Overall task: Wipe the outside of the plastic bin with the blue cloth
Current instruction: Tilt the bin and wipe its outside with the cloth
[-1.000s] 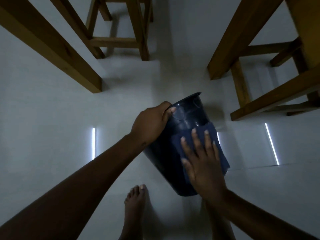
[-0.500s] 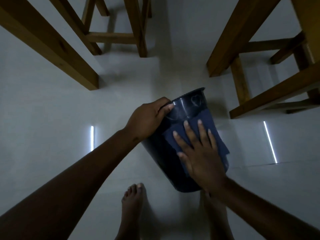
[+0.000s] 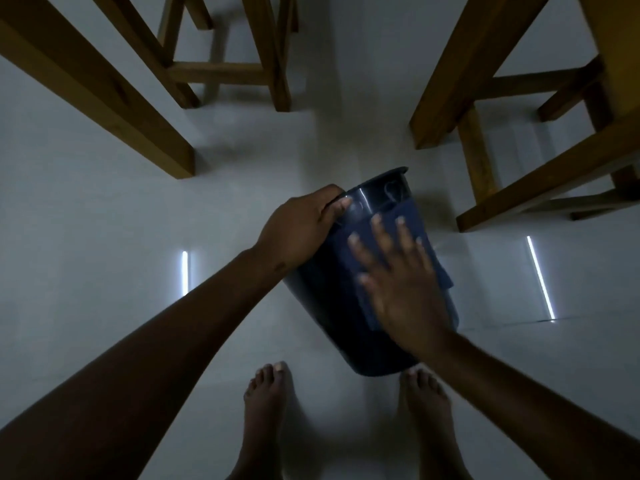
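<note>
A dark plastic bin is tilted above the white floor, its rim pointing away from me and its base near my feet. My left hand grips the rim on the near left side, thumb over the edge. The blue cloth lies flat on the bin's outer wall. My right hand presses on the cloth with fingers spread, fingertips close to the rim. Most of the cloth is hidden under that hand.
Wooden chair and table legs stand ahead on the right, more legs on the left, and a stool frame at the back. My bare feet are on the glossy floor below the bin.
My right hand has slid the cloth up the bin's wall towards the rim. The left hand keeps its grip on the rim. The view has shifted slightly.
</note>
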Demonstrator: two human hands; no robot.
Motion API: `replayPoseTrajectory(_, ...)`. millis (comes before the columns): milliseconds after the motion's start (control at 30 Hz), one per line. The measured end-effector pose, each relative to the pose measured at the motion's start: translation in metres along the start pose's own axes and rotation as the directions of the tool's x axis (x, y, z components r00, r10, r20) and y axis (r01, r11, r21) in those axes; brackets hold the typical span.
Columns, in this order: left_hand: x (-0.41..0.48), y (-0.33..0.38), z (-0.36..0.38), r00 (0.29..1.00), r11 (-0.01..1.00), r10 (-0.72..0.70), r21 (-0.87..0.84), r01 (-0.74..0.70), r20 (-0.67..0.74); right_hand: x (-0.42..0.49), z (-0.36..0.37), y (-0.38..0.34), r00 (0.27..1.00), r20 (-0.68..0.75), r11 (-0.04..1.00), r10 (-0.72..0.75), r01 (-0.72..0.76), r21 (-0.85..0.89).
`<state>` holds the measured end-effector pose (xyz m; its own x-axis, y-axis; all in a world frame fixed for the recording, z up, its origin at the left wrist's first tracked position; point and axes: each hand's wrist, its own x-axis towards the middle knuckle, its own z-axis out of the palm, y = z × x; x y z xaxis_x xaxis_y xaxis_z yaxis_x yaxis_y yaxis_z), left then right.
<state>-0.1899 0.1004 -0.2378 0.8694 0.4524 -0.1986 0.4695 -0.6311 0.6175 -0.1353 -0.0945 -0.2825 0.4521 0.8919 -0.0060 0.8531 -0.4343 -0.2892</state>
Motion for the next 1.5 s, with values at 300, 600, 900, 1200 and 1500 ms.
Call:
replayPoseTrajectory(300,0.001,0.001,0.0,0.999,0.999,-0.032,-0.013,0.032,0.019,-0.037,0.009,-0.02,0.996,0.088,0.998,0.021,-0.016,-0.058)
replayPoseTrajectory(600,-0.021,-0.021,-0.004,0.996,0.995,-0.091,-0.028,0.091,-0.001,0.017,-0.009,0.034,0.936,0.047,0.853,0.349,-0.338,0.398)
replayPoseTrajectory(900,0.001,0.007,-0.01,0.997,0.998,0.021,-0.056,-0.017,0.068,0.008,-0.002,0.015,0.984,0.007,0.931,0.178,-0.171,0.323)
replayPoseTrajectory(1200,0.003,0.002,-0.005,0.999,0.998,-0.007,-0.069,0.01,0.043,-0.039,0.012,-0.027,0.997,0.076,1.0,0.022,-0.022,0.0)
replayPoseTrajectory(1500,0.0,-0.004,-0.014,0.996,0.992,-0.025,-0.119,0.036,0.09,-0.006,-0.002,0.007,0.916,0.089,0.83,0.392,-0.393,0.396)
